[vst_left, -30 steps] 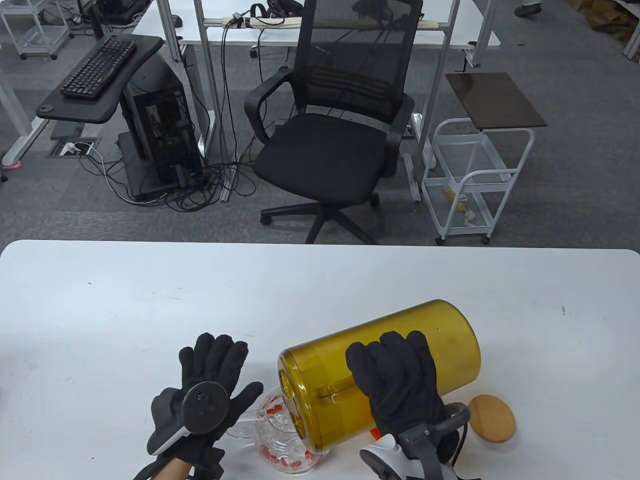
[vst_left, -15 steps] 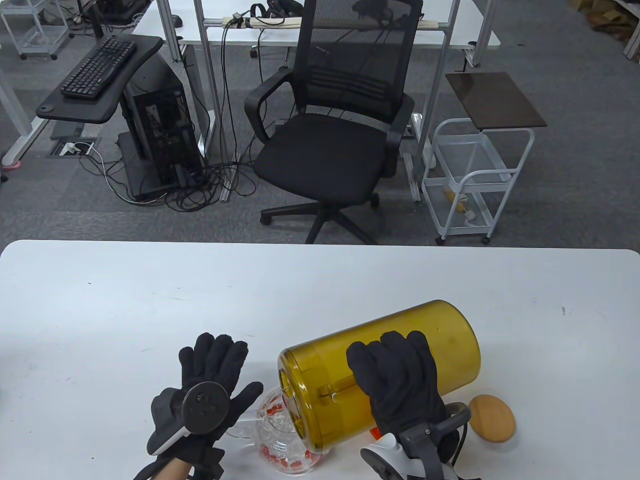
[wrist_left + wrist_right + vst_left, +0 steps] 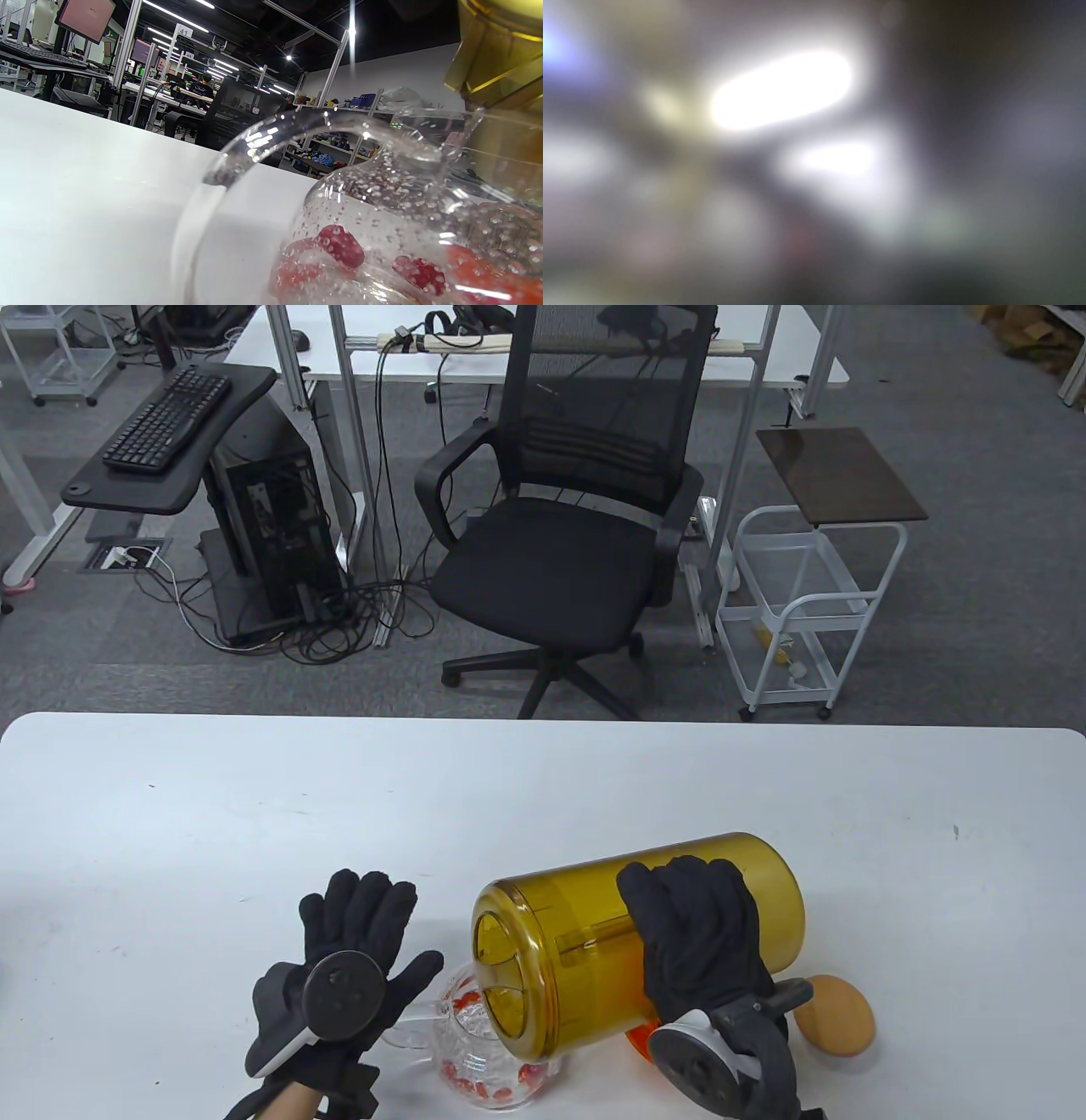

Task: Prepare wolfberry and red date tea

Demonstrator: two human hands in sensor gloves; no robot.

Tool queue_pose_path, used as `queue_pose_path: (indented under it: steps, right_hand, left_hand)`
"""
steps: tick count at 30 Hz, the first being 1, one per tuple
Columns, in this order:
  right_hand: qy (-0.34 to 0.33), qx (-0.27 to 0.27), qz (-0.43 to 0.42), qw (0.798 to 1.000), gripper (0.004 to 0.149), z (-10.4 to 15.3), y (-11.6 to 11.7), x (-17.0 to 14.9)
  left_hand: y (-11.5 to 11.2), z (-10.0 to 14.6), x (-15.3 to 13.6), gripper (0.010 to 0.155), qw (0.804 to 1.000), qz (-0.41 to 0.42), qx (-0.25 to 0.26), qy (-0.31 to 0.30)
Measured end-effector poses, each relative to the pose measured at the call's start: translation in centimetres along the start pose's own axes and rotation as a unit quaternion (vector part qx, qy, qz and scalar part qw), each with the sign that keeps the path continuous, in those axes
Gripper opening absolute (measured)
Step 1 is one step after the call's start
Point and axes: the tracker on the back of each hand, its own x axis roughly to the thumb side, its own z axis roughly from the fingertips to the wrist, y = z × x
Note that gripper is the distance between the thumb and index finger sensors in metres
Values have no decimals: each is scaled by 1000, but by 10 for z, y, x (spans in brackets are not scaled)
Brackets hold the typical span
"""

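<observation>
Amber pitcher (image 3: 594,937), gripped by the right hand (image 3: 700,937) and tipped over the glass teapot (image 3: 484,1052) of red fruit at the table's near edge, left hand (image 3: 356,950) splayed flat beside: overshoot and spillage are risked.

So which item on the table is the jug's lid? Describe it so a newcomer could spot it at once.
Start at the big amber jug tipped on its side near the white table's front edge, gripped by the right hand. Just right of that hand lies the lid, a small round tan wooden disc: the only wooden, opaque piece beside the amber plastic and clear glass teapot.
</observation>
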Motion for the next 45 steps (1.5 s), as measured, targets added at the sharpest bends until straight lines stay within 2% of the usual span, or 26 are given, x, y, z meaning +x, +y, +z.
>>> queue_pose_path:
  steps: [6, 10, 20, 28, 35, 38, 45]
  right_hand:
    - [41, 36, -74, 996, 47, -7, 6, -24]
    - [116, 59, -115, 985, 45, -17, 11, -52]
    - [295, -10, -188, 937, 40, -30, 30, -130]
    - [382, -58, -233, 892, 41, -23, 59, -176]
    - [439, -81, -284, 848, 41, -10, 89, -200]
    - [456, -83, -279, 841, 41, -5, 96, -205]
    - [503, -100, -299, 804, 41, 9, 111, -216]
  left_hand:
    - [1, 0, -1, 80, 1000, 7, 2, 2]
    - [2, 0, -2, 80, 1000, 11, 3, 2]
    - [1, 0, -3, 80, 1000, 13, -1, 4]
    - [1, 0, -3, 80, 1000, 13, -4, 7]
    - [2, 0, -4, 80, 1000, 11, -6, 11]
    - [1, 0, -4, 80, 1000, 12, -8, 12]
    - [2, 0, -4, 80, 1000, 6, -10, 14]
